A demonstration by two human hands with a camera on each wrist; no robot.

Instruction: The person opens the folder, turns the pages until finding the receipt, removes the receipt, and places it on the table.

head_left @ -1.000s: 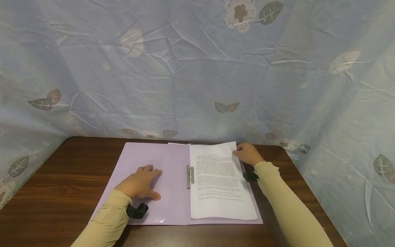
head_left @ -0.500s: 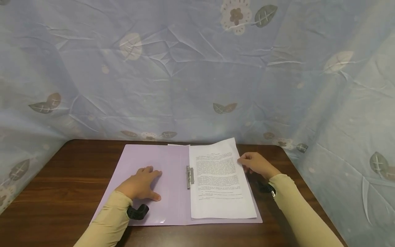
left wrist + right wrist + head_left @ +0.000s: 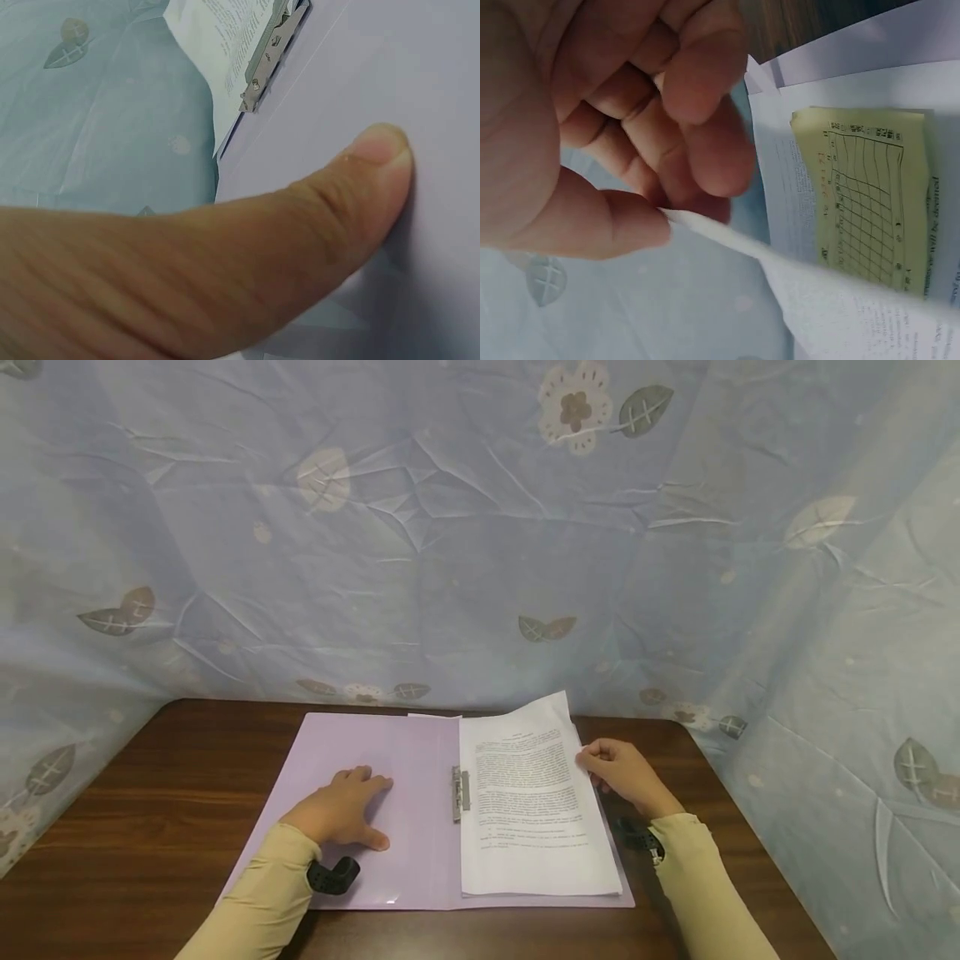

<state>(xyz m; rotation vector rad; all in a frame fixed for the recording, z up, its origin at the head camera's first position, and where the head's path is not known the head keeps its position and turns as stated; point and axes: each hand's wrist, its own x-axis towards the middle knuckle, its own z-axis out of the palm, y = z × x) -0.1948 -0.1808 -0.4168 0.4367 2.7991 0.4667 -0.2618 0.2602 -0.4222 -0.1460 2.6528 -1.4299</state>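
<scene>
A light purple folder (image 3: 423,860) lies spread open on the table, with a metal clip (image 3: 461,795) near its fold. Printed sheets (image 3: 536,868) sit on its right half. My left hand (image 3: 341,807) rests on the left cover, fingers spread and thumb out. At the right edge of the pages, my right hand (image 3: 626,777) pinches the top sheet (image 3: 727,244) between thumb and fingers. That sheet's edge is raised, and its upper corner curls up. Below it, the right wrist view shows a yellow slip (image 3: 870,195) with a printed grid, lying on another printed page.
The dark wooden table (image 3: 150,793) surrounds the folder. A patterned blue-grey cloth (image 3: 465,552) hangs behind it and at both sides. A strip of white paper (image 3: 433,717) sticks out past the folder's top edge. Each wrist wears a black band (image 3: 333,876).
My right hand has slid down along the pages' right edge and a little to the right, still holding the sheet. The sheet's upper corner has risen. My left hand stays put.
</scene>
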